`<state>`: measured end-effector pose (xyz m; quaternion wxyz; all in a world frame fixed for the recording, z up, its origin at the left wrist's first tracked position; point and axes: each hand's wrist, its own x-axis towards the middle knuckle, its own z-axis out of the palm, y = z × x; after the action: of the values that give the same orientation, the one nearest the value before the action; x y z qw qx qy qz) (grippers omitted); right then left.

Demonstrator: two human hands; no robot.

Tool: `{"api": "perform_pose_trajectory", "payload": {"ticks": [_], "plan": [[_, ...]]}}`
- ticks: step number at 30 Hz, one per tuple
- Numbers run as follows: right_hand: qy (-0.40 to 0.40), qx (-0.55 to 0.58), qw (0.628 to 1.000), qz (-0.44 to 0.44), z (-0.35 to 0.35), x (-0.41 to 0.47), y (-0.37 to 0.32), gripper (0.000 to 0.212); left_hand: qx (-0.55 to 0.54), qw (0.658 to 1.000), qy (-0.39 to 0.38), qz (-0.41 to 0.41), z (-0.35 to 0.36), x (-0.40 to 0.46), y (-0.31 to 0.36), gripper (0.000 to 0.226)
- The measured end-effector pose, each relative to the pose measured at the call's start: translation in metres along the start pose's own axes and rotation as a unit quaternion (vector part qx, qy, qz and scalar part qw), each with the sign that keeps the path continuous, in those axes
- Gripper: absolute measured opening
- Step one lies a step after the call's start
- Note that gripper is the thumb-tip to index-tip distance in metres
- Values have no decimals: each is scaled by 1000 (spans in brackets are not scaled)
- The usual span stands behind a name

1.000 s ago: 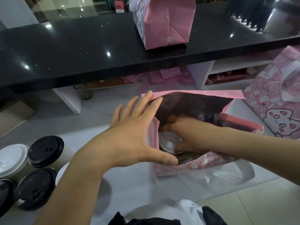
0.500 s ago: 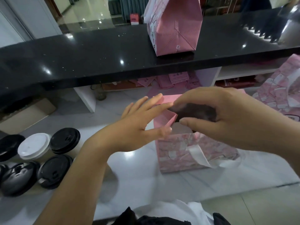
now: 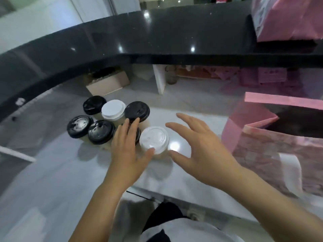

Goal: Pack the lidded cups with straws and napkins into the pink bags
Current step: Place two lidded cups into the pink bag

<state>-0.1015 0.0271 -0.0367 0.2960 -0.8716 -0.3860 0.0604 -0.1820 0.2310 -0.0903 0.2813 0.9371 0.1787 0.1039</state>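
Note:
Several lidded cups stand grouped on the white counter [image 3: 52,180]. Nearest is a white-lidded cup [image 3: 154,139]. My left hand [image 3: 128,147] lies just left of it, fingers straight over a black-lidded cup [image 3: 138,133], thumb tip touching the white lid's rim. My right hand [image 3: 199,147] hovers spread just right of the white-lidded cup, holding nothing. An open pink bag [image 3: 272,147] with a white handle stands at the right; its inside is dark. Another white-lidded cup [image 3: 113,109] and black-lidded cups [image 3: 101,132] stand behind.
A raised black countertop [image 3: 157,39] runs across the back, bearing a second pink bag [image 3: 286,18] at the top right. Under it are a cardboard box [image 3: 108,83], a white shelf divider [image 3: 160,79] and pink folded bags [image 3: 258,77].
Both hands left the pink bag's opening and moved left to the cluster of cups. The view swung left, so the bag now sits at the right edge.

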Motion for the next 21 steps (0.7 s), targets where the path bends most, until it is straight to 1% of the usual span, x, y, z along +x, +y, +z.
{"api": "perform_pose_trajectory", "payload": {"ticks": [2, 4, 7, 11, 15, 18, 21], "plan": [[-47, -4, 999, 22, 24, 18, 2, 66, 33, 999, -29, -25, 3, -13, -26, 97], [-86, -17, 995, 37, 45, 32, 1, 68, 63, 996, -50, -27, 3, -22, -45, 98], [-112, -24, 992, 44, 65, 47, -3, 74, 103, 991, -82, -24, -4, -25, -59, 93], [-122, -35, 990, 67, 74, 58, -8, 70, 142, 983, -114, -15, -13, -24, -59, 86], [-111, -29, 990, 85, 74, 63, -8, 66, 160, 978, -129, -15, -17, -21, -58, 84], [-104, -20, 989, 98, 66, 65, -11, 72, 136, 982, -129, 0, -25, -19, -55, 77], [-69, -14, 992, 101, 40, 60, -21, 79, 67, 993, -90, 39, -37, -11, -42, 72]]}}
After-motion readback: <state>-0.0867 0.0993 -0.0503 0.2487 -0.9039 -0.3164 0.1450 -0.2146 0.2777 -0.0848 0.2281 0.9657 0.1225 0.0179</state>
